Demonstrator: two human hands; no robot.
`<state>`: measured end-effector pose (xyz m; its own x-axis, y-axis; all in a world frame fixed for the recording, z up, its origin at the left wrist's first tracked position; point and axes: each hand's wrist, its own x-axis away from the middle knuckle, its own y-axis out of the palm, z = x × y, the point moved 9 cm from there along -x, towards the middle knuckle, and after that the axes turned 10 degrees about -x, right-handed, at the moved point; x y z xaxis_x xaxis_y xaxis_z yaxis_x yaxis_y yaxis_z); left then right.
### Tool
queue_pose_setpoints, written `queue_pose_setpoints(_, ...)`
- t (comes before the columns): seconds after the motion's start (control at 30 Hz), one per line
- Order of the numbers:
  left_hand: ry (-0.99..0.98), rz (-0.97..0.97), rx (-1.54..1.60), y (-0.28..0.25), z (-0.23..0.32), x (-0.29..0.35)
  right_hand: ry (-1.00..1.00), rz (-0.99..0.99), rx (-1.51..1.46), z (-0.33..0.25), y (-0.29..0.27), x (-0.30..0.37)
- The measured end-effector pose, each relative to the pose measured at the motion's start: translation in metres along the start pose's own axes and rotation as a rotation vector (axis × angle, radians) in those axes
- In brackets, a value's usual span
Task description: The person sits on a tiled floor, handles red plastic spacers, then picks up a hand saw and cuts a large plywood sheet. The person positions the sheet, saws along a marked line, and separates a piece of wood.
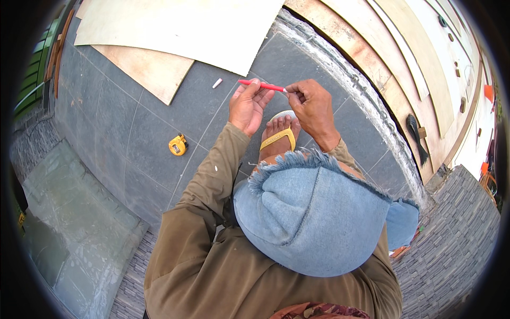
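A slim red pen spans the space between my two hands, above the grey tiles. My left hand is closed on its red barrel, thumb on top. At its other end, by a pale tip, the fingers of my right hand pinch it. A small white piece, perhaps a cap, lies on the tiles left of my left hand. Lower left, a yellow tape measure rests on the floor. Between my hands shows my foot in a yellow-strapped flip-flop.
Large pale plywood sheets cover the upper floor, with a smaller board partly under them. A rough concrete edge runs along the right, beside more boards and a dark brush. Clear plastic sheeting lies lower left.
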<state>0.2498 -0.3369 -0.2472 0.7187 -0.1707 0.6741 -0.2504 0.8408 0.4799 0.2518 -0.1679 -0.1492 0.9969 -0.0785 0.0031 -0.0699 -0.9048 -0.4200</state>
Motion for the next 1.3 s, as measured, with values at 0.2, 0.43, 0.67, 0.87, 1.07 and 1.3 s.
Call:
queue_pose_setpoints(0.2, 0.047, 0.008, -0.164, 0.012, 0.010, 0.004, -0.030, 0.019, -0.031, 0.006, 0.000, 0.003)
queue_pose_setpoints(0.43, 0.113, -0.053, -0.266, 0.024, 0.013, 0.002, 0.283, 0.026, -0.229, 0.042, 0.008, 0.011)
queue_pose_setpoints(0.67, 0.167, -0.110, -0.397, 0.020, 0.022, 0.002, 0.507, 0.059, -0.557, 0.059, 0.030, 0.028)
queue_pose_setpoints(0.87, 0.124, 0.110, -0.675, -0.054, 0.037, 0.001, 0.431, -0.158, -0.498, 0.044, 0.071, 0.036)
queue_pose_setpoints(1.07, 0.214, 0.543, -1.509, -0.169, 0.105, 0.028, 0.386, -0.202, -0.142, 0.067, 0.050, 0.028)
queue_pose_setpoints(1.3, 0.285, 0.801, -2.107, -0.183, 0.122, 0.066, 0.395, -0.086, -0.277, 0.088, 0.018, 0.011)
